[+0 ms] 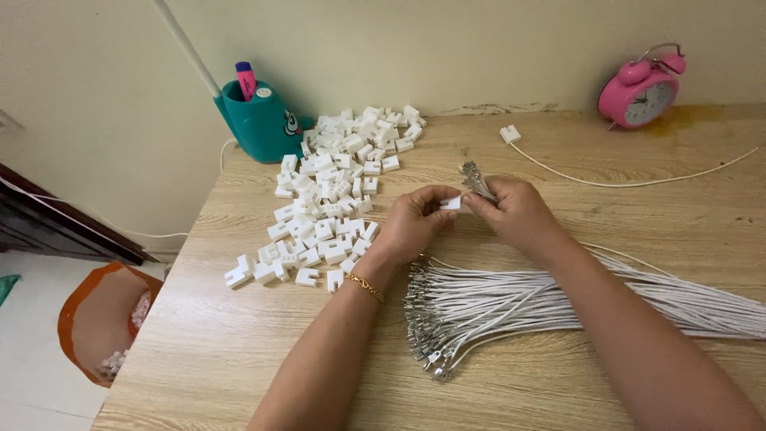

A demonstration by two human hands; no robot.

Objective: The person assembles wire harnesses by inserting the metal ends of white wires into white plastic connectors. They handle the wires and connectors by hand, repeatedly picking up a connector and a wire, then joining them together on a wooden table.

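Nearest, below the fingers, a fanned bundle of thin white wires with metal terminal ends point(495, 307) lies on the wooden bench point(239, 351). Above it, the left hand point(415, 219) pinches a small white plastic connector block point(452, 203), and the right hand point(519, 209) grips a few wire ends point(475, 179) just beside it. A slack pinch could drop the block into the bundle. Left of the fingers and beyond spreads a heap of white blocks point(335, 191); an elbow sweep might scatter them.
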